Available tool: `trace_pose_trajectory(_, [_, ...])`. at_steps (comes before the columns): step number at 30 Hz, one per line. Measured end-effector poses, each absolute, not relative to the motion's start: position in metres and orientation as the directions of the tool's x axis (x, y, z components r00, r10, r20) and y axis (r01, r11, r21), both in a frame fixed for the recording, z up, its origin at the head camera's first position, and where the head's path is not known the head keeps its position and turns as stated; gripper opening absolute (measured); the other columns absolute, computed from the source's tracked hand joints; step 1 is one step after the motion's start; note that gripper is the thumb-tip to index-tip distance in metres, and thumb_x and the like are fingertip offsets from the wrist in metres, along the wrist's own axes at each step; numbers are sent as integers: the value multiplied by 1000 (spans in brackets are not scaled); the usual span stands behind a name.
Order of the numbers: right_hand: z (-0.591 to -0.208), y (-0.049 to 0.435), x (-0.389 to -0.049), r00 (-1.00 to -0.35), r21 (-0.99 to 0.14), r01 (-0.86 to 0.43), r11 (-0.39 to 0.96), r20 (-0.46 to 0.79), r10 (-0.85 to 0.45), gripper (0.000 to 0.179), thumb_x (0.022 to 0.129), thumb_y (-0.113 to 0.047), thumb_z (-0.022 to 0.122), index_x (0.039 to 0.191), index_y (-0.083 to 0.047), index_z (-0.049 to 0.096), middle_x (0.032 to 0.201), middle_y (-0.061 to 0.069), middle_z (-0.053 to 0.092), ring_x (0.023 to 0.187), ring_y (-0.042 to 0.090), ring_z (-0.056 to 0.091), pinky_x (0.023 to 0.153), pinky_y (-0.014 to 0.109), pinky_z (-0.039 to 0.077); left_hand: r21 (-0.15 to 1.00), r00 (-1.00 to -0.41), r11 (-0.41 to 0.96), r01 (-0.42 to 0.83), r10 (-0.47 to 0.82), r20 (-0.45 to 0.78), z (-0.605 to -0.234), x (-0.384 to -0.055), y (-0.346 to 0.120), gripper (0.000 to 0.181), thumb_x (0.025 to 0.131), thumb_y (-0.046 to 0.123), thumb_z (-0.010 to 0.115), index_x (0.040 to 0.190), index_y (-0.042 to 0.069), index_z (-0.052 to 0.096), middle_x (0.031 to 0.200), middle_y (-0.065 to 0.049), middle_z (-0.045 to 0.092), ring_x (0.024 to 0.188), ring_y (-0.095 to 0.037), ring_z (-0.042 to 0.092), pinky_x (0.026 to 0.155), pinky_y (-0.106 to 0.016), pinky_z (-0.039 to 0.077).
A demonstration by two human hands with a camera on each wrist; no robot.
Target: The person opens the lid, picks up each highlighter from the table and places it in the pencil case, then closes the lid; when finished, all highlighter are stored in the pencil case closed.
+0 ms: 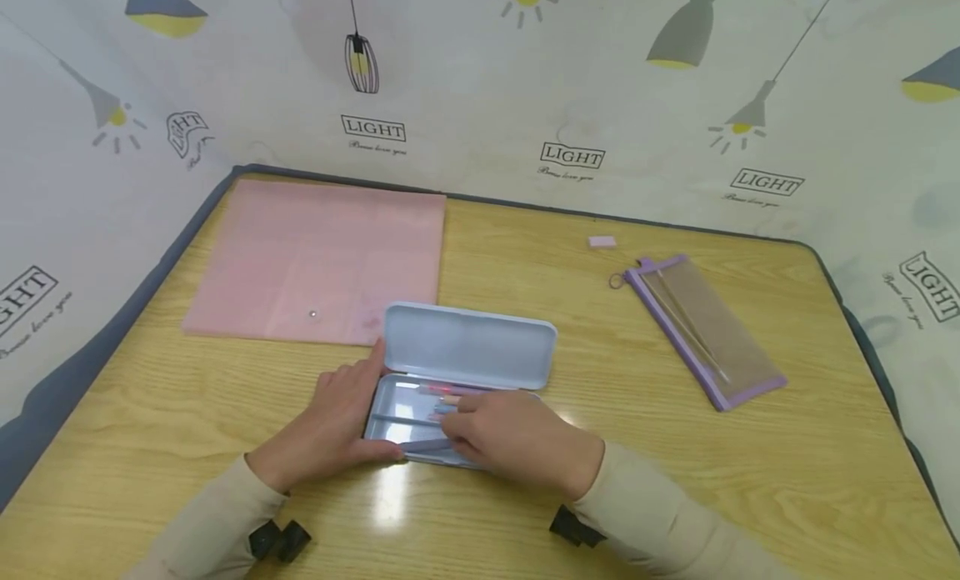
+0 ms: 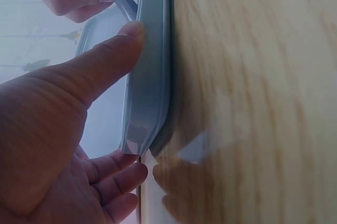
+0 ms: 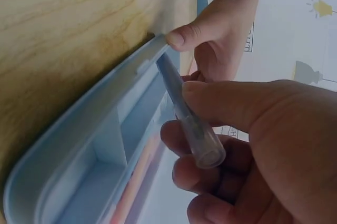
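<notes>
A light-blue pencil case (image 1: 408,386) lies with its lid (image 1: 471,347) tipped back on the table in front of me. My left hand (image 1: 337,420) holds its left end, thumb along the front rim and fingers at the far corner. Between thumb and fingers, my right hand (image 1: 517,437) pinches a slim blue-grey pen-like stick (image 3: 181,95) with a clear, hollow end. The stick's far tip reaches the case's front left corner, close to the left thumb. Several pencils or pens (image 1: 447,390) lie in the rear compartment, partly hidden under the right hand.
A pink translucent folder (image 1: 330,255) lies at the back left. To the right is a purple-edged mesh pouch (image 1: 712,330) with thin sticks inside. A small pale-pink block (image 1: 602,242) lies behind the pouch. Printed cloth (image 1: 465,88) surrounds the wooden table's far sides (image 1: 750,480).
</notes>
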State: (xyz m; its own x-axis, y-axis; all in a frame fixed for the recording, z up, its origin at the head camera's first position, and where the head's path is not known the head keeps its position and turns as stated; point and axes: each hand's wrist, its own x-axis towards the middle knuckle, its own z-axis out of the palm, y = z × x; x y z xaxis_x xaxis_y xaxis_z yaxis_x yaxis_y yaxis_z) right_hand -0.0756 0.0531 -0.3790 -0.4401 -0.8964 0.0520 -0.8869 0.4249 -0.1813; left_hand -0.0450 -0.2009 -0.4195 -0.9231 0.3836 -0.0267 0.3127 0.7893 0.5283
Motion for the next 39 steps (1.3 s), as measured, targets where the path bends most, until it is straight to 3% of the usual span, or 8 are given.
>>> trace_pose_trajectory(5, [-382,47,-73,-450,-160,-883,442,17,-893,20,96,-25,61,78,-21,53,71,-7,53,62,9,50,51,24,38,527,-924,793,307,382,-37,-419,-45,-201,133,69,52,84,156,-3,0,148,-22,44,118,-32,48,91,-45,31])
trace_pose_trajectory(14, [-394,41,-66,-413,-37,-910,413,-10,-911,16,94,-32,62,83,-21,65,83,-8,63,76,10,61,72,26,49,502,-919,795,340,394,-1,-419,-44,-200,131,69,53,83,155,-7,4,145,-21,46,115,-31,49,89,-43,32])
trace_pose_trajectory(18, [-396,41,-65,-401,3,-916,401,7,-916,18,95,-31,61,81,-21,66,81,-9,63,75,9,60,70,25,49,502,-921,795,341,390,7,-419,-44,-199,131,69,53,83,154,-8,6,142,-20,49,114,-31,50,88,-43,33])
trace_pose_trajectory(25, [-395,41,-64,-406,-19,-914,406,-12,-914,18,94,-28,61,80,-20,69,76,-8,58,70,7,52,68,23,47,512,-924,796,324,382,-9,-418,-44,-199,131,69,53,84,155,-6,5,145,-23,46,117,-34,49,91,-46,33])
trace_pose_trajectory(29, [-393,47,-63,-420,-88,-904,419,-3,-907,14,93,-32,63,94,-19,70,90,-7,65,83,9,60,80,26,50,514,-923,795,324,384,-13,-418,-43,-200,130,70,54,82,155,-7,5,145,-23,46,118,-34,49,92,-47,33])
trace_pose_trajectory(33, [-381,64,-64,-485,-216,-860,462,67,-872,28,94,-37,64,114,-18,69,109,-3,69,100,13,64,91,31,50,518,-923,790,329,386,-2,-418,-43,-199,131,69,54,83,155,-6,5,141,-19,50,114,-31,49,89,-44,32])
trace_pose_trajectory(35, [-373,79,-67,-543,-280,-818,503,89,-835,33,94,-37,65,119,-16,69,107,-3,69,96,13,64,86,31,52,518,-922,788,332,386,4,-419,-43,-199,131,69,53,84,155,-6,5,138,-17,51,112,-29,49,88,-42,32])
trace_pose_trajectory(39, [-363,119,-72,-668,-329,-722,608,105,-737,29,92,-33,69,114,-14,70,93,-4,67,81,10,61,72,28,52,517,-922,788,335,387,8,-419,-44,-199,131,69,54,83,155,-6,5,134,-14,53,110,-28,49,87,-41,31])
